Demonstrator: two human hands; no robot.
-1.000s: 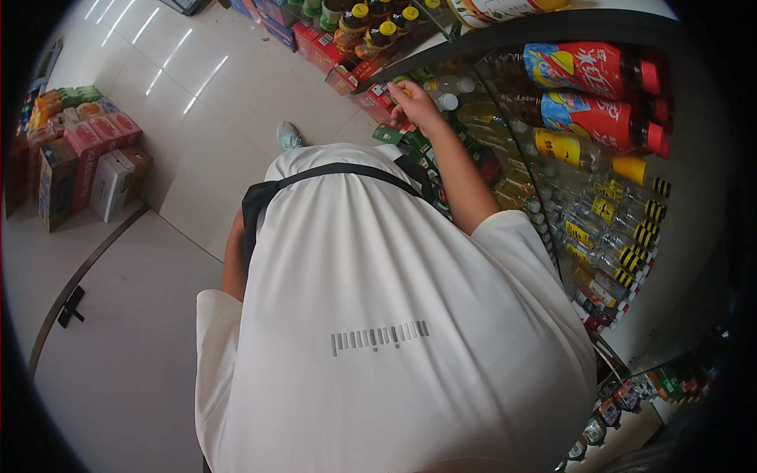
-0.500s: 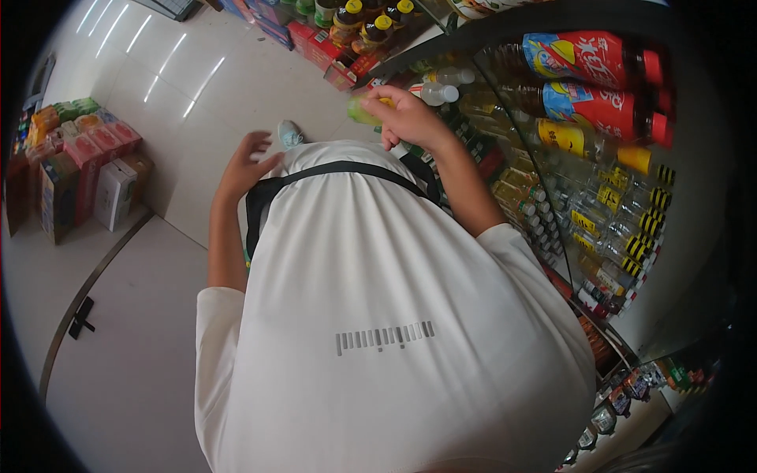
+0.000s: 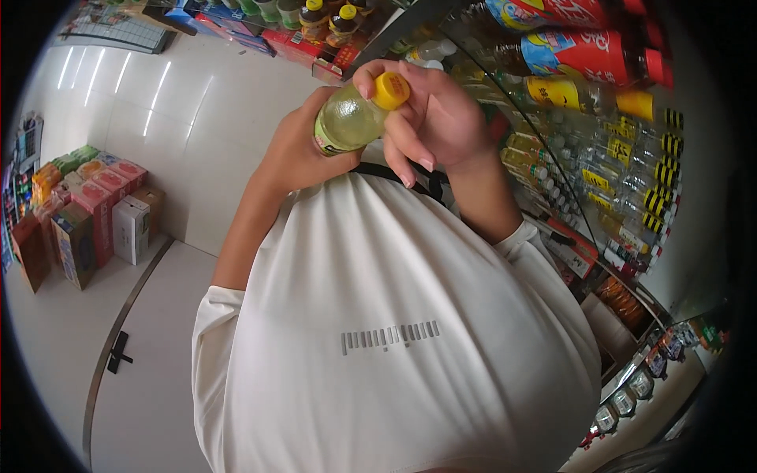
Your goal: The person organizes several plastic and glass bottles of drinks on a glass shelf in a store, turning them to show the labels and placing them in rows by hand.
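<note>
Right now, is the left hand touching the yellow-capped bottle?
Touching: the head view shows the left hand wrapped around the lower part of the yellow-capped bottle.

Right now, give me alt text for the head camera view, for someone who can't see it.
The left hand holds a clear bottle of pale yellow-green liquid, with the right hand curled at its yellow cap. Rows of bottled drinks fill the right side; cartons are stacked at left.
</note>
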